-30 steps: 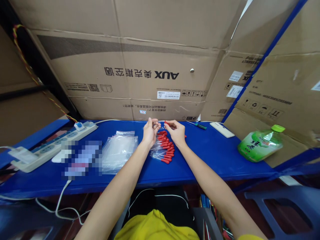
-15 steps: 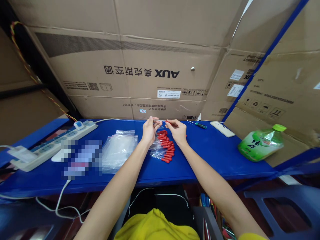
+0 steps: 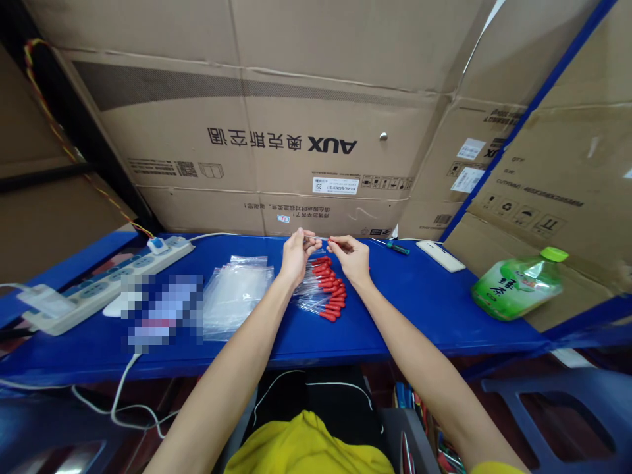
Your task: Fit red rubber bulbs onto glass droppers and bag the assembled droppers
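Note:
Near the back edge of the blue table, my left hand pinches the clear, thin end of a dropper. My right hand has its fingers closed on the red bulb end of that same dropper, which lies nearly level between both hands. Below the hands sits a fanned pile of clear droppers with red bulbs, the bulbs pointing right. Left of my left forearm is a stack of clear zip bags. My fingers partly cover the held dropper.
A screwdriver, a white phone-like slab and a green drink bottle are on the right. At left are a power strip, a blurred-out device and white cables. Cardboard walls the back.
Both hands keep hold of the dropper in almost the same place. The view has shifted very slightly; the things on the table lie as before.

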`<state>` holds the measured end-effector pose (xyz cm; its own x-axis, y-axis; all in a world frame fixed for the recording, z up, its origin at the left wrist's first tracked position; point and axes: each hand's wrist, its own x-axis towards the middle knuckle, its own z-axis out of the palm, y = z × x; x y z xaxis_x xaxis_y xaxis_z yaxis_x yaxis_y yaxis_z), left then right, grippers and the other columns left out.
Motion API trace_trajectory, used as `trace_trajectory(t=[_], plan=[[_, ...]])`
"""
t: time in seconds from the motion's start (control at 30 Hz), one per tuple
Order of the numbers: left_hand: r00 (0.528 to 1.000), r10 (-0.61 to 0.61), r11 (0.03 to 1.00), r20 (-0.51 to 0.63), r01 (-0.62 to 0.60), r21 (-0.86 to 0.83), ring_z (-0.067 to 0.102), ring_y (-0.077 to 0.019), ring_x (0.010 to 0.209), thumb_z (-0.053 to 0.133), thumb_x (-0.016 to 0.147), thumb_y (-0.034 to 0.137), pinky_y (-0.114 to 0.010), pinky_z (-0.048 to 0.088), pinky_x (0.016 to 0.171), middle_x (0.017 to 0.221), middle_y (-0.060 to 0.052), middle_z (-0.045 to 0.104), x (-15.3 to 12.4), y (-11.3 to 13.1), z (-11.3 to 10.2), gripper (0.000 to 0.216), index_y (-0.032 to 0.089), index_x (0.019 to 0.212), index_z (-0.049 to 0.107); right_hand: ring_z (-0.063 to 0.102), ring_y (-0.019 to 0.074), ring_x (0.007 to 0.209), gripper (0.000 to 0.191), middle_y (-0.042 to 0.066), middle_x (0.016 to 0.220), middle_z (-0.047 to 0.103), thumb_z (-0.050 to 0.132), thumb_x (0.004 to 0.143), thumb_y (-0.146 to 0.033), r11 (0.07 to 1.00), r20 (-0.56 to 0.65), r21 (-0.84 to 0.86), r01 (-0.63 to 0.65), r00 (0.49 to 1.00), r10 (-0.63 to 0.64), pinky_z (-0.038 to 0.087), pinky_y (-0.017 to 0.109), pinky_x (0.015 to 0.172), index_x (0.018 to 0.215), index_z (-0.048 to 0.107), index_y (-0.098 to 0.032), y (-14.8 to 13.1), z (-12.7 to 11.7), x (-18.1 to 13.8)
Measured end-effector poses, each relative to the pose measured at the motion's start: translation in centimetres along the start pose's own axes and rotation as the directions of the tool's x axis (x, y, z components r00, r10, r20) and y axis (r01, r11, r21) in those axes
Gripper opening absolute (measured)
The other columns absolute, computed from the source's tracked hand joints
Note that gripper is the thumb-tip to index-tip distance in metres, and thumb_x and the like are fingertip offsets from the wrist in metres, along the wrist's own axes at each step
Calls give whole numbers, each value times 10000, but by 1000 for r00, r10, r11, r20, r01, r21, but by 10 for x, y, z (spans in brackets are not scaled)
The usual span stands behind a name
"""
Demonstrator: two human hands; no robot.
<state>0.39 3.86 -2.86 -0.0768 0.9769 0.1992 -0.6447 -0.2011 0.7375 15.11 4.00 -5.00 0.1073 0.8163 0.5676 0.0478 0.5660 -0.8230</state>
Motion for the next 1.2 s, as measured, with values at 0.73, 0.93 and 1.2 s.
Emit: trace_trajectory(t=[0.73,0.93,1.2], plan=[[977,193,951,95,-210,228,687,-125,734,568,1013,493,-255,573,771,760,-18,630,4,-7,-5,372,147,900,645,767,243,873,284,65,917,805,829,759,-448,999,-24,-11,43,999,-44,624,390,881,901,781,-208,-7,-5,2],[971,219,949,99,-236,210,687,-129,741,580,1004,500,-256,575,762,772,-23,630,4,-8,-4,377,144,909,656,758,236,851,296,58,886,795,834,748,-462,999,-40,31,29,999,-27,617,394,883,876,758,-206,-9,-3,3],[986,148,970,83,-161,183,679,-119,707,572,1019,448,-251,576,749,747,-16,615,4,-4,-3,347,136,879,636,735,217,791,322,39,826,774,891,664,-445,987,37,133,-91,996,87,602,375,829,812,736,-206,-12,-4,6]])
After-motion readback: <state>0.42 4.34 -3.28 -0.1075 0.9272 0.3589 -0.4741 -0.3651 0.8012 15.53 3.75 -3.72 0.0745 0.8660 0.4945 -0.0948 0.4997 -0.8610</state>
